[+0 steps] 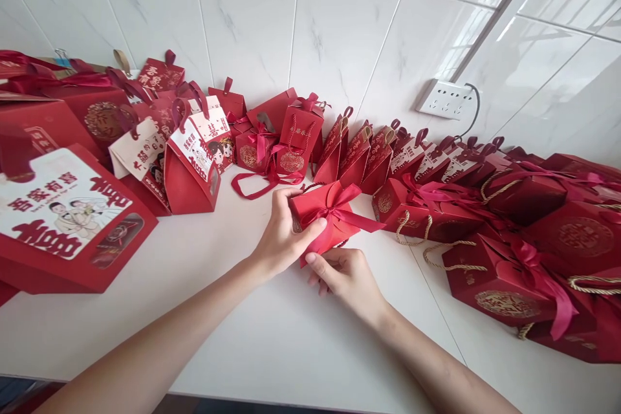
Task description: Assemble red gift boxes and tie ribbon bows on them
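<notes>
A small red gift box (309,202) with a ribbon bow (336,209) on its top is held above the white table. My left hand (286,236) grips the box from its left side, fingers behind it and thumb pressed on top beside the bow. At the box's near edge, the thumb and fingers of my right hand (342,272) are closed on a hanging tail of the red ribbon. The other fingers curl under, partly hidden. Just behind the box, a loop of red ribbon (252,194) lies by a small upright gift box (295,136).
Red boxes with white printed fronts (68,207) stand on the left. A row of narrow boxes (356,158) lines the tiled wall. Larger boxes with rope handles (504,281) crowd the right. A white power strip (446,99) is on the wall. The table's front edge (242,400) is near me.
</notes>
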Available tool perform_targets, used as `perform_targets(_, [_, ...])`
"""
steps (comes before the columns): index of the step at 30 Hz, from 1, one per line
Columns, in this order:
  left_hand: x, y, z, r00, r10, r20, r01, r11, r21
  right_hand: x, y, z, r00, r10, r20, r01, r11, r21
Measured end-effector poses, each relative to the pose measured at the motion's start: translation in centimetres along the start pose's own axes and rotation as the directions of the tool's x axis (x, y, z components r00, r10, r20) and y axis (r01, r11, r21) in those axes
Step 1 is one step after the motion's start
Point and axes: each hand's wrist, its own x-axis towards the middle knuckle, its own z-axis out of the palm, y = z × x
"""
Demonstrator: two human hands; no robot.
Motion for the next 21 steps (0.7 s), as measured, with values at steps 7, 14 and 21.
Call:
perform_targets(7, [0.2, -0.6, 0.1, 1.0, 0.001, 0.03, 0.0, 0.999, -0.034, 0.1, 0.1, -0.3, 0.999, 0.004, -0.044, -0.006, 0.999, -0.039])
perform_targets(14, [0.9, -0.5, -0.3, 0.993, -0.047, -0.107, 0.041, 0.998, -0.056, -0.2, -0.3, -0.3, 0.996, -0.076, 0.055, 0.081, 0.993, -0.081])
perform_targets(21, [0.9, -0.2, -0.7, 0.997, -0.062, -0.042, 0.059, 0.996, -0.067, -0.2, -0.9, -0.6, 0.98, -0.155, 0.128, 0.174, 0.972, -0.156])
